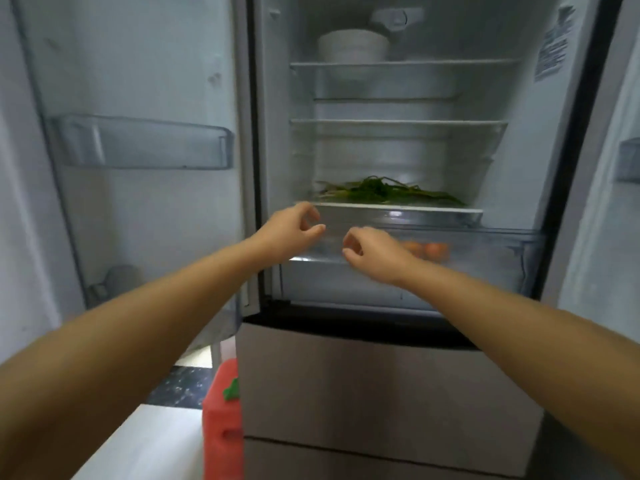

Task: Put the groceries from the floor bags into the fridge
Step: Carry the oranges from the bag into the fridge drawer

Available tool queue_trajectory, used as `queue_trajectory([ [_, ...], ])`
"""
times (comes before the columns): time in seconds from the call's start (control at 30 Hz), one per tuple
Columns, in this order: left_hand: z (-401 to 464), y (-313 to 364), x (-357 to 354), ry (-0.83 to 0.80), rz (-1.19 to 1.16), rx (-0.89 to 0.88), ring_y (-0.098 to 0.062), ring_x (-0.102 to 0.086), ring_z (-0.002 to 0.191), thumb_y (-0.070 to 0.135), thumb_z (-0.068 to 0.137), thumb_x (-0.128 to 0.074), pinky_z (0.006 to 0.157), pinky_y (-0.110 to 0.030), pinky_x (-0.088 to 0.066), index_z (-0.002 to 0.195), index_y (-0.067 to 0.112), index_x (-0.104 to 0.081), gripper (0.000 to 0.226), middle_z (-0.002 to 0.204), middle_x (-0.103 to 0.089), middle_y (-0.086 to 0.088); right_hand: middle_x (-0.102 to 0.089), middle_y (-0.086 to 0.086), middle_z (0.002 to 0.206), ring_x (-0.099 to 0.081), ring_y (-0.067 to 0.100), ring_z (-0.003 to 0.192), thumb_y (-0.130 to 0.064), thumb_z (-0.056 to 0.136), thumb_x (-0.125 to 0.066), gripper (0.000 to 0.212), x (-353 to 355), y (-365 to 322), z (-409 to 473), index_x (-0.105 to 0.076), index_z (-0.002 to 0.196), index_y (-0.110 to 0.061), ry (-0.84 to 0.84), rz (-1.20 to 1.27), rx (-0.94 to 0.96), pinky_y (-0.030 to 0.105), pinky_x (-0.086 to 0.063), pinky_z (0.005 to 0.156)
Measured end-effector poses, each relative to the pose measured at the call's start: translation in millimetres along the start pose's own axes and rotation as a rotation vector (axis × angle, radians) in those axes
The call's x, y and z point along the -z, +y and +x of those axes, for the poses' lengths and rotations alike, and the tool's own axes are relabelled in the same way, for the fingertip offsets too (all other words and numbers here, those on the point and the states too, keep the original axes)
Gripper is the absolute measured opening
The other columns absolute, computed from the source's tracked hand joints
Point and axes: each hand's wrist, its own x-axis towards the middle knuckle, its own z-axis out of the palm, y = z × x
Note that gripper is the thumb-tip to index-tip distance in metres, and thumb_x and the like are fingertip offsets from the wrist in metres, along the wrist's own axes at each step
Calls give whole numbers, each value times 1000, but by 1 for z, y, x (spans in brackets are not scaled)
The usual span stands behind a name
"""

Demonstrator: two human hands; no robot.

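Note:
The fridge (554,140) stands open in front of me. Green leafy vegetables (384,192) lie on its lowest glass shelf. Below that shelf a clear crisper drawer (485,251) is pulled out a little, with orange-brown eggs or fruit (434,250) inside. My left hand (291,230) hovers at the drawer's left front, fingers loosely curled and holding nothing. My right hand (374,252) hangs just right of it over the drawer front, fingers also loosely curled and empty. The two hands are a short gap apart.
A white bowl (351,46) sits on the top shelf. The left door (145,98) is swung open with a clear door bin (142,143). A red bag or crate (221,420) with something green stands on the floor by the lower freezer drawers (381,386).

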Motion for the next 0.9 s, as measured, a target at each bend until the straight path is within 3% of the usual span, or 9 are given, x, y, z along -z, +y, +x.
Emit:
queue_trajectory([
  [0.13, -102, -20, 20, 35, -15, 124, -15, -54, 73, 27, 91, -57, 69, -27, -41, 101, 18, -58, 14, 75, -55, 7, -60, 6, 111, -57, 23, 97, -33, 93, -49, 27, -37, -66, -39, -58, 111, -16, -187, 24, 94, 39, -49, 82],
  [0.27, -226, -52, 26, 36, -49, 362, -25, -64, 82, 25, 90, -57, 76, -36, -50, 98, 16, -61, 13, 85, -68, -7, -61, 10, 112, -58, 26, 99, -26, 93, -50, 25, -93, -141, -100, -60, 110, -12, -286, 140, 199, 35, -45, 80],
  [0.37, -318, -67, 23, 9, -96, 579, -24, -64, 81, 24, 90, -56, 72, -35, -52, 100, 9, -63, 20, 89, -69, -10, -65, 12, 110, -59, 28, 100, -24, 91, -52, 24, -144, -186, -168, -62, 108, -9, -399, 232, 245, 28, -41, 76],
  [0.53, -443, -95, 24, -18, -94, 821, -25, -64, 89, 28, 89, -54, 70, -32, -48, 99, 15, -62, 19, 91, -67, -6, -57, 7, 116, -57, 28, 102, -33, 91, -47, 28, -206, -253, -240, -56, 112, -16, -643, 106, 408, 36, -47, 81],
  [0.73, -586, -142, 85, -6, -11, 1087, -20, -58, 86, 30, 92, -50, 76, -28, -44, 116, 15, -54, 28, 102, -64, -7, -55, 8, 118, -56, 28, 109, -34, 94, -46, 32, -250, -374, -263, -54, 120, -17, -736, 99, 581, 36, -45, 93],
  [0.9, -711, -185, 162, 53, 22, 1290, -19, -56, 87, 30, 93, -50, 78, -29, -45, 117, 14, -52, 29, 99, -58, -4, -58, 8, 117, -58, 26, 102, -32, 96, -46, 31, -292, -519, -276, -56, 119, -14, -742, 154, 732, 36, -47, 88],
])
